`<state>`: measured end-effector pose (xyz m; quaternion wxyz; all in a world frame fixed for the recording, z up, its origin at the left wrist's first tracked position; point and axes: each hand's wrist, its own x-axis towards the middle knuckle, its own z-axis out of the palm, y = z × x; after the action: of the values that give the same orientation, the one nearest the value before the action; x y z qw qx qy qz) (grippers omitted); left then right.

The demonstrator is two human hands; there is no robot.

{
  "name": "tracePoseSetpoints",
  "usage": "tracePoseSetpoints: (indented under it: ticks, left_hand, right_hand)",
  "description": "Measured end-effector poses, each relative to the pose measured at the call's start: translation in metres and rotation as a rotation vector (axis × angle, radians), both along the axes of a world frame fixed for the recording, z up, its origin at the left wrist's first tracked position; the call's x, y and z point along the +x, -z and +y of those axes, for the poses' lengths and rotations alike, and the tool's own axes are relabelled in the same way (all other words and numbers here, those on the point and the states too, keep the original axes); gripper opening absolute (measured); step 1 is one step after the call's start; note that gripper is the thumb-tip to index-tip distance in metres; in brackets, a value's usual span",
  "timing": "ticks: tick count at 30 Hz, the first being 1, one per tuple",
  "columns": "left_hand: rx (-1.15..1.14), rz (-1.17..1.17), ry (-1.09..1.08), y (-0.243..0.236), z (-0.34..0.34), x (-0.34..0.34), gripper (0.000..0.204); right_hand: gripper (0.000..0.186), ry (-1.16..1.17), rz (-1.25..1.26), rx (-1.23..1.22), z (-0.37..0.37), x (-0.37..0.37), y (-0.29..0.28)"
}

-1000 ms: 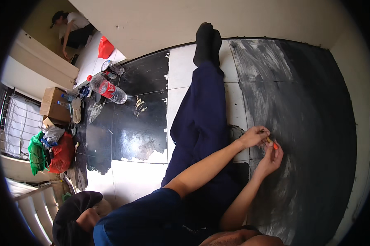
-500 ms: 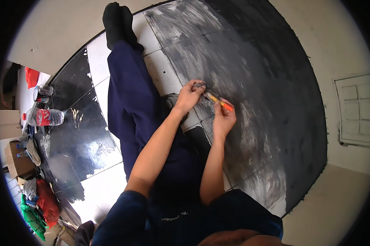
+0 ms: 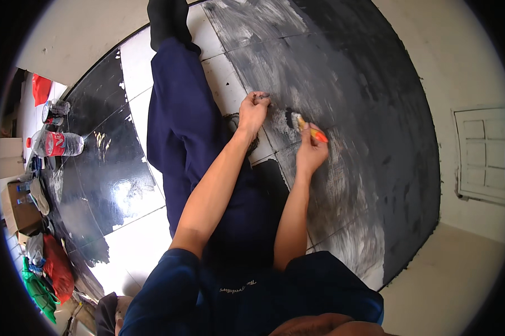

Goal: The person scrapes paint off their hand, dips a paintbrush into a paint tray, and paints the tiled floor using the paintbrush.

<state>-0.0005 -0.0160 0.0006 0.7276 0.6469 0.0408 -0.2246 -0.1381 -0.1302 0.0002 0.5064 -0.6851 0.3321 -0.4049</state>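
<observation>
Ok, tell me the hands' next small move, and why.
I'd probably sweep the small brush with the yellow-and-orange handle lightly over the streaky grey-coated floor tiles: the right hand already grips it, its bristle end points toward them, and pale streaks show through there, unlike the more even dark tiles farther right.
</observation>
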Motion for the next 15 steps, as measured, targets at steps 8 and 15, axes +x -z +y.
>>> tracePoseSetpoints:
  ticks: [8, 15]
  left_hand:
    - [0.167, 0.052, -0.456, 0.009, 0.024, 0.014, 0.021]
    - [0.016, 0.086, -0.588, 0.013, 0.019, 0.01, 0.016]
  right_hand:
    - [0.027, 0.089, -0.066, 0.07, -0.006, -0.014, -0.04]
    - [0.026, -0.04, 0.019, 0.133, -0.004, -0.02, -0.009]
